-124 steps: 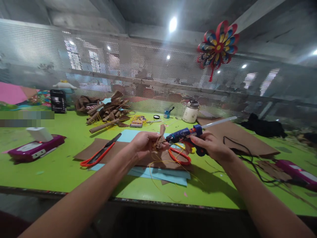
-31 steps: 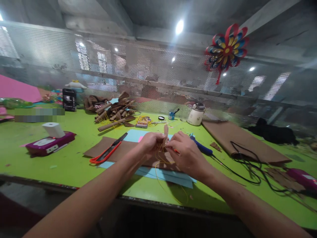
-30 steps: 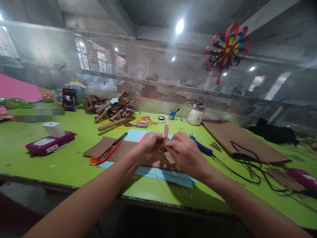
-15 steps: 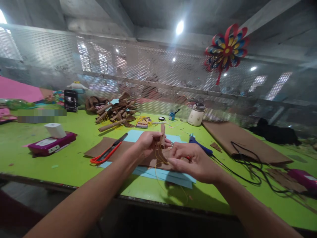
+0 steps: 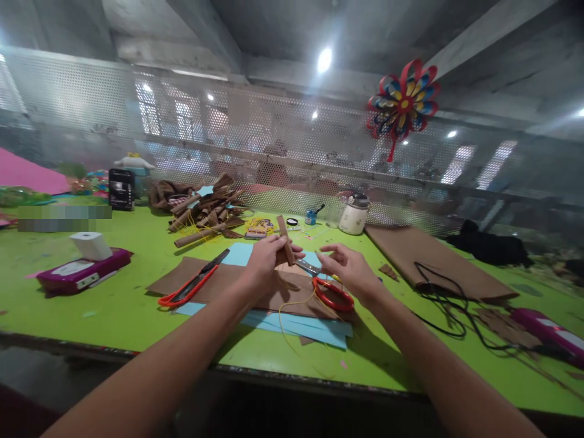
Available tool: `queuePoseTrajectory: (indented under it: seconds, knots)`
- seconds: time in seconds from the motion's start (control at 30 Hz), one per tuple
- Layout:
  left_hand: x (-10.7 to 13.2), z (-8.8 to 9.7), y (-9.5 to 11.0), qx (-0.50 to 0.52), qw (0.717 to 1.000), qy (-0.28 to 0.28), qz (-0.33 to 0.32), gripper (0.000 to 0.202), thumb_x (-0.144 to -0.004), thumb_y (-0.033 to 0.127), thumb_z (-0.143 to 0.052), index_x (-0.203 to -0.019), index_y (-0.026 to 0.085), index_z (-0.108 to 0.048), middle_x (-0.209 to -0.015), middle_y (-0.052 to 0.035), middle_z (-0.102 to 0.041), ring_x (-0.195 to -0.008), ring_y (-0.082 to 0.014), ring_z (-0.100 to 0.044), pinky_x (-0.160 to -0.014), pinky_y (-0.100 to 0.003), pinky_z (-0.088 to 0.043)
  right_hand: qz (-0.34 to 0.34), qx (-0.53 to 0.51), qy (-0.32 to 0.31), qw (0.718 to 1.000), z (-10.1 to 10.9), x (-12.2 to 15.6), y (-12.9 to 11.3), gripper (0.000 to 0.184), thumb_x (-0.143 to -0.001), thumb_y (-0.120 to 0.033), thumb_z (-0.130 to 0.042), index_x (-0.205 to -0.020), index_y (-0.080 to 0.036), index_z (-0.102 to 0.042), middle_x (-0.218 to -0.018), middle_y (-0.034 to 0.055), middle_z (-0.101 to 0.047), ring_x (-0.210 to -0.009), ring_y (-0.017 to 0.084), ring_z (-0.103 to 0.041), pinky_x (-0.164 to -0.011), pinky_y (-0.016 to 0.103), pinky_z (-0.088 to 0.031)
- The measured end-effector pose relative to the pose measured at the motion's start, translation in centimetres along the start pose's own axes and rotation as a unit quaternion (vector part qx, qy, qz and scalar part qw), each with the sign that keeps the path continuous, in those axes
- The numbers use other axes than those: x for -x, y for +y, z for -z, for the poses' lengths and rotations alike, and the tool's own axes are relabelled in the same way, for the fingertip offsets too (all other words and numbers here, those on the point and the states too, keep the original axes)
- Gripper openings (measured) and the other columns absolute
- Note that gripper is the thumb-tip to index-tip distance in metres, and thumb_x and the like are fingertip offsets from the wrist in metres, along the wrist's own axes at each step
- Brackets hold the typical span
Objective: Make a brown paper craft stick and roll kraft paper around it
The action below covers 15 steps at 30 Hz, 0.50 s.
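My left hand (image 5: 269, 258) is closed on a small brown paper roll (image 5: 286, 240) that stands tilted up from the fingers. My right hand (image 5: 349, 271) is raised just to its right, fingers apart, with nothing visible in it. Between and below the hands, small scissors (image 5: 334, 295) with red handles point their blades toward the left fingers. A thin yellow thread (image 5: 281, 325) trails over brown paper (image 5: 237, 280) and light blue sheets (image 5: 328, 331). Larger red-handled scissors (image 5: 194, 283) lie left of my left hand.
Behind lies a pile of brown paper rolls (image 5: 210, 210) with yellow thread. A white jug (image 5: 353, 214) and small blue jar (image 5: 311, 217) stand at the back. On the right are folded brown paper (image 5: 424, 255) and a black cord (image 5: 449, 298); on the left, a purple tissue pack (image 5: 84, 274).
My right hand has opened and lifted, uncovering the small scissors it had covered. The brown roll in my left hand now leans to the left. The whole view has shifted slightly.
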<state>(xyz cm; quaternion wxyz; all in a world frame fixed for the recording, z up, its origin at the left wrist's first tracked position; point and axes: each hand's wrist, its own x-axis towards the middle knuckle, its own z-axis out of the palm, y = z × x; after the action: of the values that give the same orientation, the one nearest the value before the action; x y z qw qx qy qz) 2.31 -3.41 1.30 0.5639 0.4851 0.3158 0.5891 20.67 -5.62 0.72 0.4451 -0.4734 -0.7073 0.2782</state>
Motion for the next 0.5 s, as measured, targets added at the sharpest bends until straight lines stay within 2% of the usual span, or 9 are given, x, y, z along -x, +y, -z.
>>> queuePoseTrajectory:
  seconds: [0.07, 0.17, 0.33, 0.5]
  knots:
    - [0.1, -0.3, -0.2, -0.015, 0.999, 0.014, -0.026, 0.007, -0.080, 0.017, -0.051, -0.077, 0.011, -0.054, -0.071, -0.0088, -0.069, -0.068, -0.0195, -0.067, -0.070, -0.032, -0.051, -0.005, -0.023, 0.003, 1.000, -1.3, 0.2, -0.4, 0.058, -0.077, -0.050, -0.059, -0.119, -0.012, -0.049, -0.080, 0.0069, -0.065, -0.074, 0.019, -0.061, -0.068, 0.032, -0.048]
    - [0.2, -0.8, -0.9, -0.030, 0.998, 0.014, -0.048, 0.009, -0.079, 0.022, -0.054, -0.078, 0.013, -0.055, -0.073, -0.0076, -0.069, -0.071, -0.0198, -0.067, -0.071, -0.034, -0.052, 0.004, -0.029, 0.005, 1.000, -3.3, 0.7, -1.4, 0.068, -0.077, -0.048, -0.061, -0.131, -0.014, -0.038, -0.090, 0.0087, -0.065, -0.082, 0.019, -0.061, -0.071, 0.032, -0.048]
    - [0.6, -1.4, -2.0, -0.019, 0.997, -0.008, -0.070, 0.020, -0.076, 0.032, -0.061, -0.079, 0.013, -0.060, -0.082, -0.0075, -0.070, -0.076, -0.0193, -0.066, -0.077, -0.035, -0.051, 0.033, -0.053, 0.080, 0.995, -5.0, 0.8, -1.1, 0.062, -0.080, -0.045, -0.057, -0.131, -0.015, -0.038, -0.093, 0.0075, -0.064, -0.078, 0.017, -0.060, -0.070, 0.031, -0.050]
    - [0.9, -1.8, -1.7, 0.060, 0.997, -0.032, -0.043, 0.020, -0.075, 0.029, -0.063, -0.083, 0.011, -0.062, -0.084, -0.0085, -0.070, -0.078, -0.0196, -0.066, -0.079, -0.035, -0.050, 0.061, -0.059, 0.116, 0.990, -5.1, 0.7, -0.3, 0.056, -0.083, -0.044, -0.054, -0.129, -0.016, -0.041, -0.081, 0.0042, -0.062, -0.070, 0.016, -0.058, -0.064, 0.030, -0.049]
